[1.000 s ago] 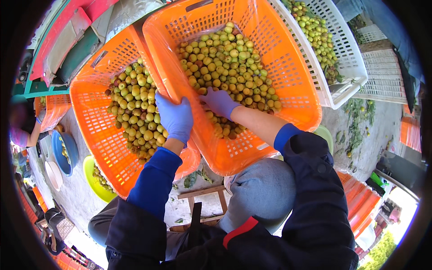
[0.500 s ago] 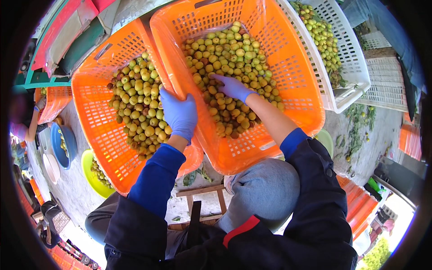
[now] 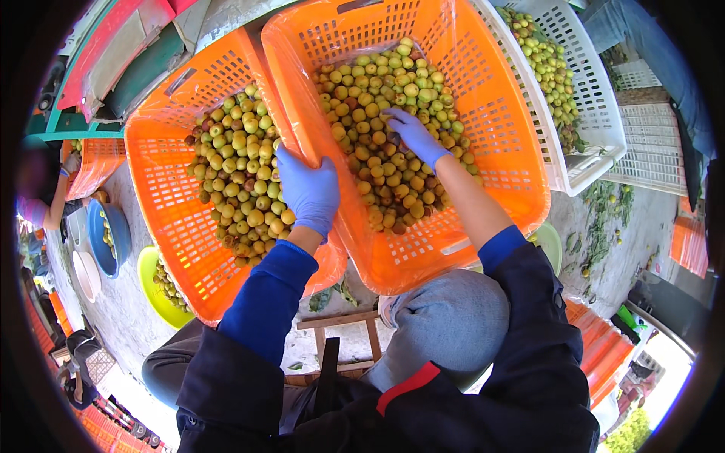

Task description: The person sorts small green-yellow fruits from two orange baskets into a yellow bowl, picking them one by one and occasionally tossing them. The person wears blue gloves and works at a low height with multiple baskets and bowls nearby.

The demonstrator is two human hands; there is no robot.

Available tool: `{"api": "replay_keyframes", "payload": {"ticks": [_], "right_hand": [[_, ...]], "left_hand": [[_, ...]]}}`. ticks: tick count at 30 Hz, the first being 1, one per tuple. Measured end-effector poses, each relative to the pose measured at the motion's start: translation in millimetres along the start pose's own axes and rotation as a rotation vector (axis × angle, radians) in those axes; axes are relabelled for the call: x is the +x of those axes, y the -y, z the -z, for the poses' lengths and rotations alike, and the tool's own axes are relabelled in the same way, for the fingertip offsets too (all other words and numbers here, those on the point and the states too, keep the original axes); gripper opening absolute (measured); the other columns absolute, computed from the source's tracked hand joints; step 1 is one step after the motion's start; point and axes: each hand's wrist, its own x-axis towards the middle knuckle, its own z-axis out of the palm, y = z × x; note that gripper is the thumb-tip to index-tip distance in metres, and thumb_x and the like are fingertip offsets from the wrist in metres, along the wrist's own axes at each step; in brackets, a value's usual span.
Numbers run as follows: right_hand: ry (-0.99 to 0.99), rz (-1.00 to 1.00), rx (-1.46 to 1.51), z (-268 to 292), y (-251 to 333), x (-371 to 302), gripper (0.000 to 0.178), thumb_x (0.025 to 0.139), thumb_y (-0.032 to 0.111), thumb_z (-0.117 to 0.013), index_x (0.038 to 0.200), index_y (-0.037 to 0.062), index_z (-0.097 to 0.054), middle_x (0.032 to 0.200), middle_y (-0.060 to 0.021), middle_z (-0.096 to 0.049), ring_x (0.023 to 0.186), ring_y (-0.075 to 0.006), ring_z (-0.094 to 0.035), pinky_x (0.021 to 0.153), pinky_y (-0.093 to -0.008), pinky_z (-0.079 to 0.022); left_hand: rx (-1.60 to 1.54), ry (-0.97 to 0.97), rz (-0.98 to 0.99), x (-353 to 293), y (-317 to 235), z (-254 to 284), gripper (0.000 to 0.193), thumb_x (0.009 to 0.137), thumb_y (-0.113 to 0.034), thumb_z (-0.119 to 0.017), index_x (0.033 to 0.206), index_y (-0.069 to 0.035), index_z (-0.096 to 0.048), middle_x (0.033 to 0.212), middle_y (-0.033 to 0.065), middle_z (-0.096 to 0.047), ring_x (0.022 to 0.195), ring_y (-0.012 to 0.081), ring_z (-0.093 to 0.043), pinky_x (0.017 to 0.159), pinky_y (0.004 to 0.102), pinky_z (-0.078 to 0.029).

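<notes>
Two orange perforated crates lined with clear plastic, a left crate (image 3: pixel 162 189) and a right crate (image 3: pixel 498 113), stand tilted side by side before me. Both hold small round yellow-green and brownish fruit. My left hand (image 3: pixel 308 189), in a blue-violet glove, lies palm down by the left crate's inner rim, touching the left fruit (image 3: pixel 238 162). Its thumb and forefinger are spread; the other fingers are partly hidden. My gloved right hand (image 3: pixel 418 141) reaches into the right fruit (image 3: pixel 377 90), forefinger stretched out over it. A dark fruit shows under its fingers; no firm grip is visible.
A white crate (image 3: pixel 593 113) of similar fruit stands at the right. Left of me are a yellow-green basin (image 3: pixel 155 294), a blue basin (image 3: pixel 117 241) and another person's arm (image 3: pixel 57 200). Leaves (image 3: pixel 604 226) litter the floor. A wooden stool (image 3: pixel 343 321) shows below the crates.
My right hand has moved right and slightly up across the fruit in the right crate. My left hand stays by the left crate's rim. The whole view has shifted slightly.
</notes>
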Motion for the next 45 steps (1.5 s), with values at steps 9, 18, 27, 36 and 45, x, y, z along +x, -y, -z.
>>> {"api": "replay_keyframes", "payload": {"ticks": [9,18,27,36,45], "right_hand": [[0.147,0.134,-0.648,-39,-5,10,0.032,0.081,0.023,-0.062,0.110,0.0102,-0.064,0.100,-0.0136,-0.066,0.091,-0.0304,-0.065,0.079,-0.0389,-0.050],[-0.187,0.053,-0.946,-3,30,23,0.049,0.089,0.010,-0.046,0.137,0.0208,-0.047,0.115,-0.0135,-0.063,0.101,-0.0303,-0.062,0.087,-0.0413,-0.050],[-0.468,-0.184,-1.022,82,-4,23,0.053,0.090,0.018,-0.046,0.142,0.0252,-0.042,0.127,-0.0084,-0.058,0.110,-0.0287,-0.059,0.090,-0.0425,-0.048],[-0.232,0.296,-1.116,18,56,66,0.028,0.094,0.021,-0.047,0.115,0.0145,-0.064,0.110,-0.0114,-0.064,0.098,-0.0295,-0.063,0.080,-0.0429,-0.051],[-0.060,0.214,-1.625,-12,59,100,0.046,0.091,0.006,-0.051,0.135,0.0169,-0.049,0.120,-0.0088,-0.058,0.098,-0.0261,-0.064,0.072,-0.0368,-0.056]], "left_hand": [[-0.004,0.106,0.056,-2,-10,2,0.067,0.075,-0.019,-0.065,0.130,0.000,-0.033,0.119,0.0207,-0.050,0.107,0.0418,-0.054,0.088,0.0482,-0.045],[-0.007,0.072,0.016,-2,0,4,0.067,0.075,-0.018,-0.066,0.130,0.001,-0.033,0.117,0.0204,-0.051,0.107,0.0411,-0.054,0.087,0.0473,-0.045],[-0.004,0.092,0.036,0,-5,3,0.064,0.074,-0.018,-0.066,0.127,0.001,-0.035,0.115,0.0202,-0.051,0.104,0.0403,-0.054,0.085,0.0468,-0.045],[-0.072,0.084,0.016,-2,3,4,0.067,0.075,-0.018,-0.066,0.131,0.001,-0.034,0.118,0.0196,-0.050,0.107,0.0388,-0.053,0.088,0.0448,-0.044],[-0.033,0.079,0.017,-5,-7,7,0.071,0.076,-0.017,-0.066,0.134,0.004,-0.031,0.122,0.0208,-0.049,0.110,0.0401,-0.052,0.091,0.0439,-0.044]]}}
